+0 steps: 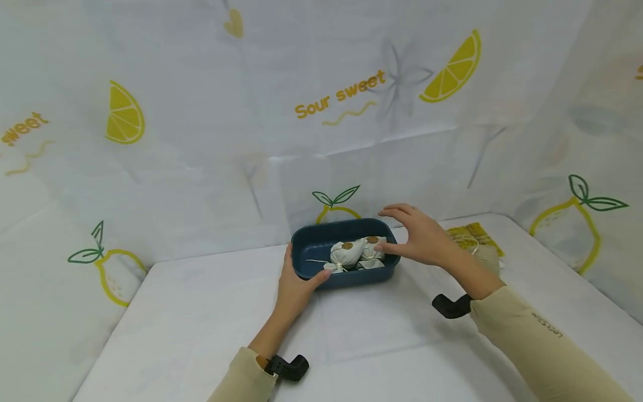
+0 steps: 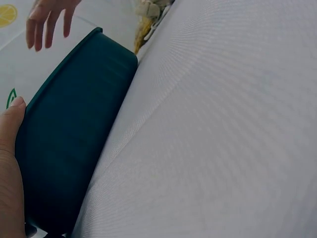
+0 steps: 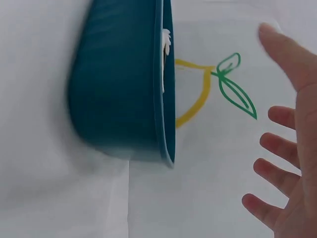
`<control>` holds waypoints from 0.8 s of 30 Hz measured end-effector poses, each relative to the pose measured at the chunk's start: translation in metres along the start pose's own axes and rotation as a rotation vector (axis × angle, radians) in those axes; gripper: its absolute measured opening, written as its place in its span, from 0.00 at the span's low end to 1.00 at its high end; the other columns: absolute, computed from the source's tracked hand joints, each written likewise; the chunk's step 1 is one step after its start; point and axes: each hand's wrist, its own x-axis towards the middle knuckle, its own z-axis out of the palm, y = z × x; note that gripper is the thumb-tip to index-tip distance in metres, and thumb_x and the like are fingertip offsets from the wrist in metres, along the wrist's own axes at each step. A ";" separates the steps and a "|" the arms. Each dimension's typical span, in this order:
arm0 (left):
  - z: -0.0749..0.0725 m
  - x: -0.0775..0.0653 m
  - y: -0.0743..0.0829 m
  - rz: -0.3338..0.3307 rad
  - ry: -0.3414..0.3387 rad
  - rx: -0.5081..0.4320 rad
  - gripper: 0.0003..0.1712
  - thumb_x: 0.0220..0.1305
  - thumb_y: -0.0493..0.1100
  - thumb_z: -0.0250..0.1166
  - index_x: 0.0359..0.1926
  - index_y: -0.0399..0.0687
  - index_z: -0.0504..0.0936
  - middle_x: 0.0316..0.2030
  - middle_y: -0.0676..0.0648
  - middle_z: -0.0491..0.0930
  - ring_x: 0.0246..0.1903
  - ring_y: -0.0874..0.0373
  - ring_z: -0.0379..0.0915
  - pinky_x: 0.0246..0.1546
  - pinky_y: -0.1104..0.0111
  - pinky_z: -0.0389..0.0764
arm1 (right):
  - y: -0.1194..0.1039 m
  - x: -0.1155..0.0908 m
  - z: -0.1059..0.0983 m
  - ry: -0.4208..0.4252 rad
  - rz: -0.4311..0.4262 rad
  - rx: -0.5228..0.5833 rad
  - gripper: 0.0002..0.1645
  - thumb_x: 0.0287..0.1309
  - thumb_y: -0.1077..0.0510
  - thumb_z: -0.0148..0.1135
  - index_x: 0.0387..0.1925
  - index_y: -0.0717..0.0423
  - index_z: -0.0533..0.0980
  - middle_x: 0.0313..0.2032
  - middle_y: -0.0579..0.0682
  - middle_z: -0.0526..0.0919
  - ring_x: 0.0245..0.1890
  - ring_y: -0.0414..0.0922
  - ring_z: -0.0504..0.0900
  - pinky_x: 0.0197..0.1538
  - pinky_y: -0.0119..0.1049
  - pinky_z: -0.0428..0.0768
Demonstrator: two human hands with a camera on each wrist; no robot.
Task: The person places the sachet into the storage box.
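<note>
A dark blue oblong tub (image 1: 359, 277) stands on the white table. Inside, toward its right side, lie two small white cloth sachets (image 1: 346, 254) tied with string, each bearing a round brown sticker. My left hand (image 1: 295, 287) grips the tub's left end, its thumb (image 2: 10, 124) at the front rim. Over the right end hovers my right hand (image 1: 424, 237), fingers spread and thumb apart. The right wrist view shows a gap between that hand (image 3: 292, 168) and the tub wall (image 3: 116, 89), with nothing in the fingers.
Behind my right forearm lie a yellow patterned packet (image 1: 484, 234) and a beige pouch (image 1: 487, 258) with string. A white lemon-print sheet (image 1: 201, 195) hangs behind the table's back edge. Black wrist cameras (image 1: 288, 368) sit on both wrists.
</note>
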 end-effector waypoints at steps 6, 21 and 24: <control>0.000 0.001 0.000 -0.004 0.002 0.001 0.66 0.43 0.65 0.75 0.76 0.58 0.44 0.74 0.47 0.52 0.72 0.49 0.49 0.68 0.47 0.58 | 0.016 -0.030 -0.011 0.124 0.018 0.008 0.47 0.39 0.37 0.76 0.60 0.51 0.72 0.62 0.54 0.71 0.61 0.57 0.70 0.54 0.59 0.74; -0.003 -0.002 0.002 -0.015 -0.001 0.020 0.66 0.43 0.66 0.74 0.76 0.57 0.44 0.74 0.46 0.52 0.72 0.47 0.49 0.68 0.46 0.57 | 0.063 -0.086 0.000 0.470 0.251 -0.106 0.50 0.30 0.43 0.81 0.57 0.60 0.73 0.56 0.63 0.74 0.57 0.64 0.69 0.54 0.62 0.68; -0.001 -0.002 0.003 -0.013 -0.008 0.005 0.67 0.43 0.66 0.74 0.76 0.57 0.44 0.74 0.47 0.51 0.73 0.48 0.48 0.68 0.46 0.57 | 0.072 -0.090 0.005 0.506 0.286 -0.146 0.51 0.29 0.42 0.80 0.57 0.62 0.73 0.55 0.65 0.74 0.57 0.65 0.69 0.54 0.63 0.68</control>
